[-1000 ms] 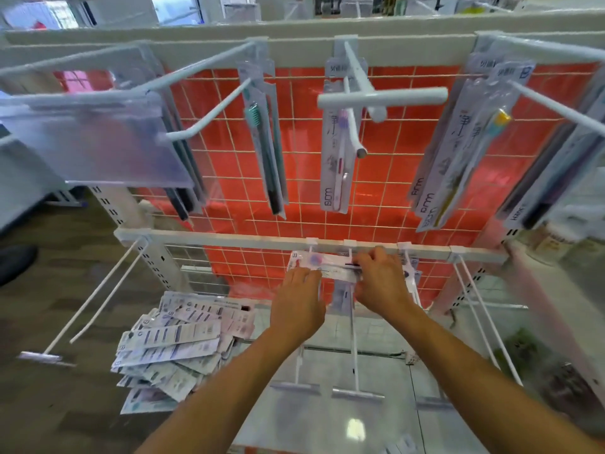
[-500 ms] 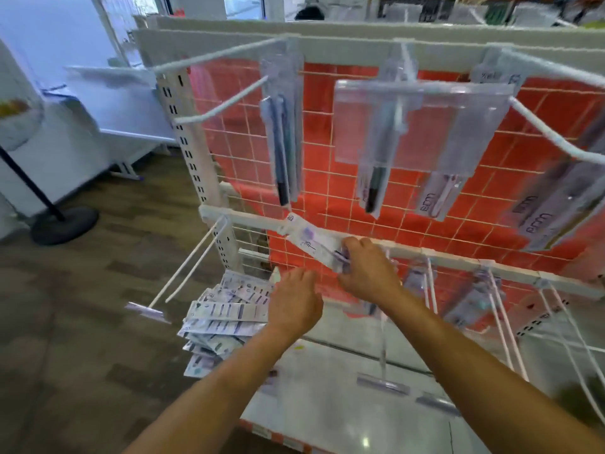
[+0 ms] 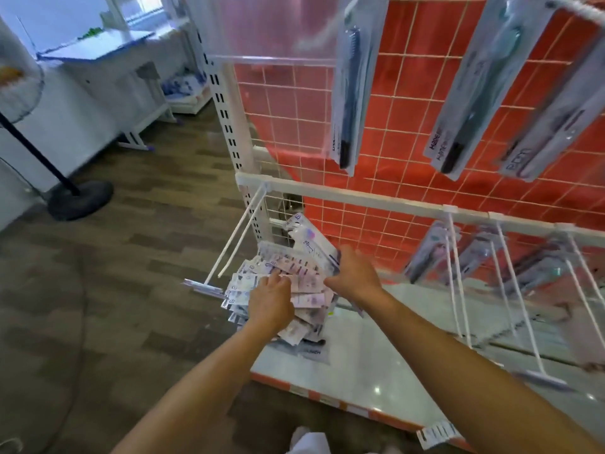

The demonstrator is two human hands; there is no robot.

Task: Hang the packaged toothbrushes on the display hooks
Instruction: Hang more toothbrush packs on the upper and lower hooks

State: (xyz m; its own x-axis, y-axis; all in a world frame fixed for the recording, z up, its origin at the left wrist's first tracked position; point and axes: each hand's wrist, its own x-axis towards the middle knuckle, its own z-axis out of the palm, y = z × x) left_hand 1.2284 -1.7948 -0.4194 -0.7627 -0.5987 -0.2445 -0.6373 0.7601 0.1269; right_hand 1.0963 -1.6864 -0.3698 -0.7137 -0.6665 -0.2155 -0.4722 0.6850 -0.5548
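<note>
**White toothbrush packs heaped on the bottom shelf**

The pile of toothbrush packs (image 3: 304,290) lies at the left end of a glossy pale shelf (image 3: 376,365), at the foot of a red grid panel (image 3: 409,126). A bare double hook (image 3: 234,247) juts out at the pile's 10 o'clock. At its 3 o'clock, more hooks (image 3: 514,290) on the same rail carry blurred hanging packs (image 3: 432,253). Brown wood-look floor (image 3: 114,290) spreads from 7 to 10 o'clock, out to a black stand base (image 3: 80,199) and a white table (image 3: 98,50). The shelf's front edge runs off toward 5 o'clock.

The left hand (image 3: 271,299) rests on top of the pile, fingers reaching forward onto the upper packs and gripping nothing. The right hand (image 3: 355,276), at the pile's 2 o'clock, grips one end of a single pack (image 3: 311,244), which tilts up toward 11 o'clock.
</note>
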